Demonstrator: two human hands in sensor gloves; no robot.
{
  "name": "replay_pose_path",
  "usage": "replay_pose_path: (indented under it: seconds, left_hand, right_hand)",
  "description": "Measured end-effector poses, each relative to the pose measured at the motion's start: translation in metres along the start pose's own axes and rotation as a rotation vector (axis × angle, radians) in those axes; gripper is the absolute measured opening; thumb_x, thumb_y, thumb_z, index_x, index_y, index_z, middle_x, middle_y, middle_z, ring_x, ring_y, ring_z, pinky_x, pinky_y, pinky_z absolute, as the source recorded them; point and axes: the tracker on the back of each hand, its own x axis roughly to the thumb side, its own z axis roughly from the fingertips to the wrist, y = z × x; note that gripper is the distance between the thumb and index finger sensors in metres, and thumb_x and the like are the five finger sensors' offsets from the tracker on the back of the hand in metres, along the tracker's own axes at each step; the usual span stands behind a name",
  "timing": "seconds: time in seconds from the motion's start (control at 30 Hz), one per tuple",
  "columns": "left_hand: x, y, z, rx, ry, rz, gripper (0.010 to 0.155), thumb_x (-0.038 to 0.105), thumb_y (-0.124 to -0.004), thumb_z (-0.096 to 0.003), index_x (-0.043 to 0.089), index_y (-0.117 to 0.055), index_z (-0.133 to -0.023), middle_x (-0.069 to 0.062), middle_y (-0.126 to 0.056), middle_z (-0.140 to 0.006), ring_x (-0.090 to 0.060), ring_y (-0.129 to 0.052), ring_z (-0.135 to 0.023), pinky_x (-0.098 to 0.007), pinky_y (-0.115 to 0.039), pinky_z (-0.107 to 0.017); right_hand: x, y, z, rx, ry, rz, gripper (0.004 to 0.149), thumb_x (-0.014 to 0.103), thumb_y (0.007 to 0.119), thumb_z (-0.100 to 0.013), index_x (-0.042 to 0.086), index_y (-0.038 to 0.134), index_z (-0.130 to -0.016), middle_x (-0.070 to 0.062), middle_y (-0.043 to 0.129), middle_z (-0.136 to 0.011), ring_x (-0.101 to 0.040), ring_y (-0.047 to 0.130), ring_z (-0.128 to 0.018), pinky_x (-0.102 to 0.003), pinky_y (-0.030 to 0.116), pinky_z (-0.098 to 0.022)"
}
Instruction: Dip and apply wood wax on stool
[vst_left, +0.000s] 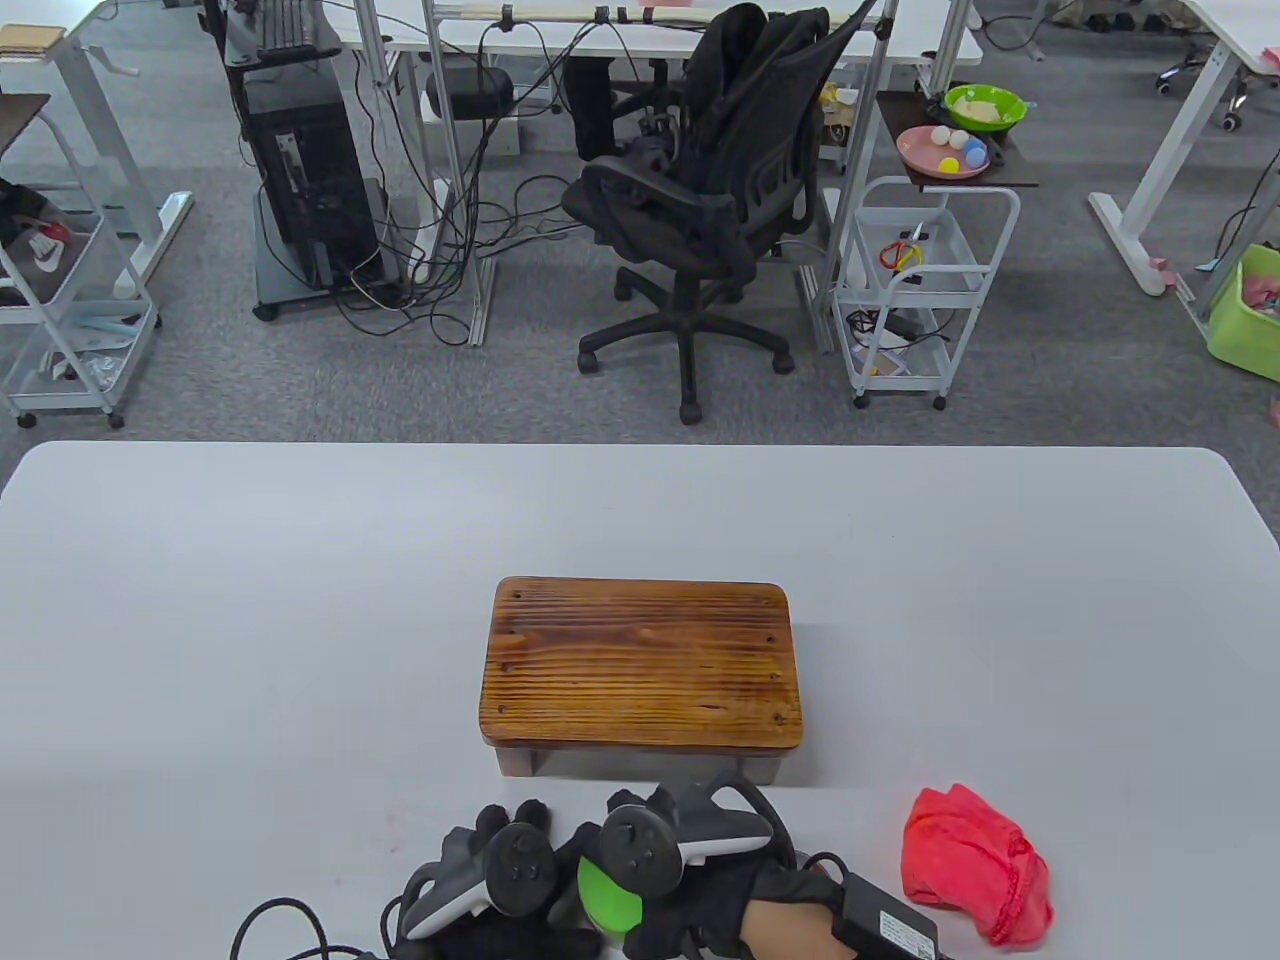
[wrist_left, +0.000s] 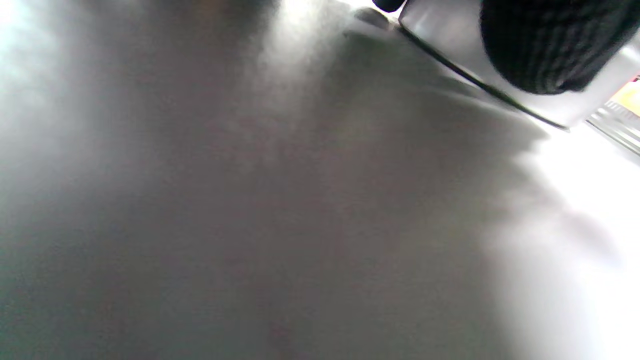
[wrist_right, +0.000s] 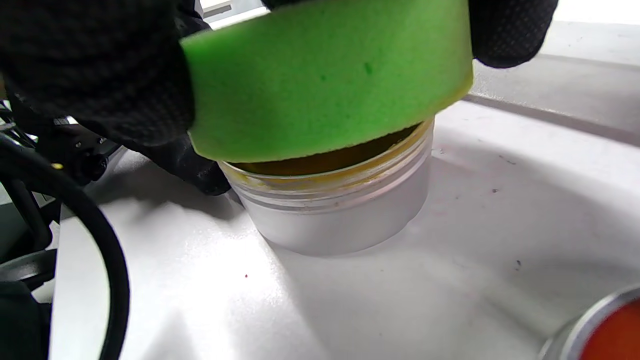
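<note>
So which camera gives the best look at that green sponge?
The right wrist view: the green sponge fills the frame, gripped by the right hand over the open wax jar. The table view shows only a sliver between the hands. The left wrist view shows none.

An office workspace: grey carpet floor (vst_left: 1050, 340), a black mesh swivel chair (vst_left: 700, 200), white height-adjustable desks (vst_left: 1190, 110), a black computer tower (vst_left: 305, 180) with tangled cables, and white wheeled wire carts (vst_left: 920, 290).
</note>
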Motion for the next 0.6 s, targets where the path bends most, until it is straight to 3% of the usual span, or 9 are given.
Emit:
replay_pose_path:
  seconds: [0.17,0.4,0.5,0.6]
  left_hand:
    - [-0.008,0.006,0.004,0.028,0.022,0.035,0.072,0.073,-0.074,-0.0549,0.048,-0.032,-0.109,-0.016,0.002,-0.118,-0.056,0.004,-0.100,-0.081,-0.010,-0.063]
    - [-0.027,0.031,0.020,0.169,0.081,0.171,0.103,0.071,-0.085,-0.0397,0.031,-0.025,-0.114,-0.022,-0.008,-0.119,-0.059,-0.005,-0.100,-0.082,-0.014,-0.062]
    - [-0.045,0.045,0.027,0.246,0.167,0.286,0.111,0.073,-0.081,-0.0411,0.024,-0.011,-0.112,-0.024,-0.011,-0.118,-0.061,-0.008,-0.100,-0.082,-0.016,-0.062]
    - [-0.061,0.056,0.028,0.311,0.194,0.426,0.117,0.077,-0.077,-0.0419,0.028,0.008,-0.105,-0.025,-0.002,-0.116,-0.061,-0.006,-0.100,-0.082,-0.016,-0.062]
  right_hand:
    - [-0.005,-0.005,0.001,-0.010,-0.009,-0.042,0.098,0.060,0.096,-0.034,0.018,0.047,-0.108,-0.027,0.048,-0.110,-0.052,0.067,-0.088,-0.056,0.071,-0.062]
    - [-0.012,-0.027,0.027,-0.089,-0.049,-0.125,0.102,0.062,0.095,-0.032,0.018,0.044,-0.109,-0.030,0.045,-0.112,-0.057,0.063,-0.088,-0.059,0.070,-0.062]
    - [-0.025,-0.043,0.051,-0.160,-0.027,-0.148,0.103,0.063,0.095,-0.032,0.018,0.044,-0.110,-0.030,0.044,-0.112,-0.058,0.063,-0.089,-0.059,0.070,-0.062]
    - [-0.047,-0.059,0.072,-0.224,0.039,-0.149,0.103,0.063,0.095,-0.032,0.019,0.044,-0.110,-0.030,0.044,-0.113,-0.058,0.063,-0.089,-0.060,0.070,-0.062]
